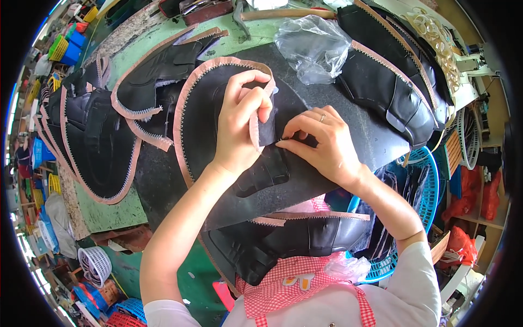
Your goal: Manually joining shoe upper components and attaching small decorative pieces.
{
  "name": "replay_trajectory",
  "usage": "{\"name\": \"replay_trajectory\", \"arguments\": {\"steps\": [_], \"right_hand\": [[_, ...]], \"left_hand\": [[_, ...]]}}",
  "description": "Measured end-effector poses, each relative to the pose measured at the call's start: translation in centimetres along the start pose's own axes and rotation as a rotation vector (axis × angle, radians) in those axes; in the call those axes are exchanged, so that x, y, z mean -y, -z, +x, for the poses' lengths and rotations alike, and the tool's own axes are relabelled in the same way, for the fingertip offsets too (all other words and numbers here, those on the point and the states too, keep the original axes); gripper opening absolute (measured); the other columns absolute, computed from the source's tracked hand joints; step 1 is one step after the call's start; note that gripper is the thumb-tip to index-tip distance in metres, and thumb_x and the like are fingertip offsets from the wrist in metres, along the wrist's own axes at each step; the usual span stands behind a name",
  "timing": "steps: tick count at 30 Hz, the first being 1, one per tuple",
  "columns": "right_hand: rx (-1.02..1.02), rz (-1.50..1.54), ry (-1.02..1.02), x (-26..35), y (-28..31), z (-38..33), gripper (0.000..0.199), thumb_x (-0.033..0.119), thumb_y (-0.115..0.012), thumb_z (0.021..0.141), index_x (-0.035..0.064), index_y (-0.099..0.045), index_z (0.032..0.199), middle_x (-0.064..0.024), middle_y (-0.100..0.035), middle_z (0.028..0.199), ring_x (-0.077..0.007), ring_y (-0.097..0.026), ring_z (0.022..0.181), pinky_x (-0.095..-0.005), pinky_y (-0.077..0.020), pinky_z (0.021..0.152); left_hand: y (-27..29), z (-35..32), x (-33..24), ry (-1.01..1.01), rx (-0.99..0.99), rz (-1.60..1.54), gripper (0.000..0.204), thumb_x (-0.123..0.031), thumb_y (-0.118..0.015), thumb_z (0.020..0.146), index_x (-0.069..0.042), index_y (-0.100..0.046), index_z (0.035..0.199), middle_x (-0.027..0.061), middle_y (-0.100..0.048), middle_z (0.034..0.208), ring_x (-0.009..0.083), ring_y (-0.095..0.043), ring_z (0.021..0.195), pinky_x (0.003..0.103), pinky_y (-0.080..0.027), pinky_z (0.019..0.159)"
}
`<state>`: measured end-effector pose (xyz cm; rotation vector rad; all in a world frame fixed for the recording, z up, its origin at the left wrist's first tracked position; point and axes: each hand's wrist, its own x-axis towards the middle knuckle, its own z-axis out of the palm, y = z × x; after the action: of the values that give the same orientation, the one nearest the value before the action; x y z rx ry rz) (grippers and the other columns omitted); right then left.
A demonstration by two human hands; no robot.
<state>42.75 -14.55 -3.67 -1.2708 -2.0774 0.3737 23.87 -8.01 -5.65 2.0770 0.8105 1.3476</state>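
Note:
A black leather shoe upper (210, 103), edged with a tan strip and white zigzag stitching, lies before me on a dark board (376, 144). My left hand (239, 122) is closed on its far right edge, lifting and folding that edge over. Thumb and forefinger of my right hand (327, 144), which wears a ring, pinch together beside the folded end; a tiny pale speck shows at their tips, too small to name. Another black upper (332, 234) rests on my lap, over a red checked apron (278, 283).
More stitched uppers (103, 141) are heaped at the left and others (392, 87) at the far right. A clear plastic bag (313, 49) sits at the board's far edge, near a hammer (289, 14). Right of my lap stands a blue basket (433, 191) holding dark pieces.

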Motion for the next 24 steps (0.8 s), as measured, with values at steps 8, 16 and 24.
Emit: {"name": "replay_trajectory", "arguments": {"steps": [8,16,24], "right_hand": [[-0.089,0.062,-0.043,-0.5,-1.8,-0.6,0.022,0.023,-0.08,0.086,0.0112,-0.062,0.091,-0.0006,-0.064,0.077,-0.0207,-0.066,0.072,-0.0345,-0.0476,0.073],[-0.152,-0.012,0.115,-0.1,-1.9,-0.6,0.022,0.019,-0.081,0.084,0.0108,-0.061,0.09,-0.0016,-0.064,0.082,-0.021,-0.066,0.07,-0.0337,-0.0505,0.067],[-0.178,-0.11,0.085,1.0,-2.5,0.2,0.026,0.012,-0.081,0.081,0.0082,-0.06,0.095,-0.0035,-0.064,0.092,-0.0214,-0.068,0.07,-0.0343,-0.0553,0.061]], "left_hand": [[3.5,0.3,-1.6,-0.261,0.14,0.336,0.018,-0.014,-0.068,0.079,-0.007,-0.053,0.072,0.0062,-0.07,0.112,0.027,-0.06,0.083,0.037,-0.05,0.07],[5.7,-0.3,-3.9,0.289,0.439,0.135,0.01,-0.004,-0.063,0.091,-0.004,-0.069,0.099,0.0083,-0.069,0.103,0.025,-0.063,0.083,0.035,-0.05,0.074],[5.1,-0.1,-3.0,0.443,0.514,0.282,0.022,-0.018,-0.069,0.095,-0.014,-0.074,0.116,0.009,-0.064,0.105,0.0269,-0.072,0.086,0.039,-0.057,0.078]]}}
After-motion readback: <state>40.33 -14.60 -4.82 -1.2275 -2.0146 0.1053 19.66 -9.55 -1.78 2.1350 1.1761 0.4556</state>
